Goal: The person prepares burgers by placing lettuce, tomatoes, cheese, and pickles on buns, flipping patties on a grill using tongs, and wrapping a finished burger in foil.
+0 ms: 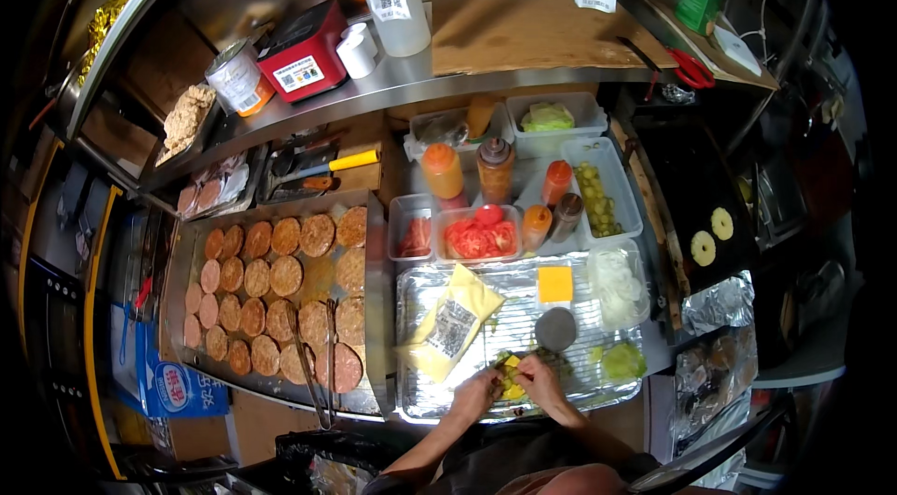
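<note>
At the front of a foil-lined tray with a wire rack point(420, 285), my two hands work close together over a small pile of greens and pickle slices. Yellow pieces point(514, 391), apparently cheese, show between the fingers. My right hand point(541, 383) pinches the yellow cheese from the right. The fingers of my left hand point(480, 393) touch the left side of the pile, and their grip is partly hidden. Just behind lies a dark grey round disc point(556, 329), perhaps a bun. Farther back is a stack of orange cheese slices point(555, 283). A lettuce leaf point(624, 360) lies at the right.
A yellow labelled packet point(455, 323) lies left on the tray. Beyond stand sauce bottles point(441, 169) and tubs of tomato slices point(480, 239), pickles point(596, 204) and onion point(617, 285). Left, a griddle point(319, 285) carries several patties and metal tongs point(329, 362). A steel shelf point(413, 71) overhangs the back.
</note>
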### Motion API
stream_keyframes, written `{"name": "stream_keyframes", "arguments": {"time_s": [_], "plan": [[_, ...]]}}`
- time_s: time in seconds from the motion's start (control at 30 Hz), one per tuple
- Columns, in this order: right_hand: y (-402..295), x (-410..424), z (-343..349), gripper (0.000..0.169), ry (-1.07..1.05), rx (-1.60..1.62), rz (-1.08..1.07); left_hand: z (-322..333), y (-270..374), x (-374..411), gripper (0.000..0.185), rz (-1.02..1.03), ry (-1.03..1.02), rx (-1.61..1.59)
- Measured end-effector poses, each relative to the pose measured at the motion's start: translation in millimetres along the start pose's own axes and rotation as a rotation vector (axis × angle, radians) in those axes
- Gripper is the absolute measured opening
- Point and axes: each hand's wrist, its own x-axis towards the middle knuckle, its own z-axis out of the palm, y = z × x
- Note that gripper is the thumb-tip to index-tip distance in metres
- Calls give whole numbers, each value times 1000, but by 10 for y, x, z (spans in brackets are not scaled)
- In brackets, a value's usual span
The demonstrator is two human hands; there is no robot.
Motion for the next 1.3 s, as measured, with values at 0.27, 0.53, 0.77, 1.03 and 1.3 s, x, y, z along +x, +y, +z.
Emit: {"name": "stream_keyframes", "arguments": {"time_s": [0.27, 0.53, 0.77, 1.03, 1.3], "plan": [[-103, -25, 3, 11, -39, -60, -33, -103, 12, -34, 20, -73, 44, -71], [40, -54, 88, 7, 156, -287, -140, -160, 12, 60, 5, -258, -20, -244], [-135, -80, 19, 19, 48, 95, 219, -90, -228, -19, 18, -127, 91, -267], [-87, -122, 40, 20, 94, -295, 101, -62, -222, -5, 18, -133, 70, -220], [-85, -147, -12, 12, 82, -204, 84, -13, -185, 23, 18, -105, 82, -224]]}}
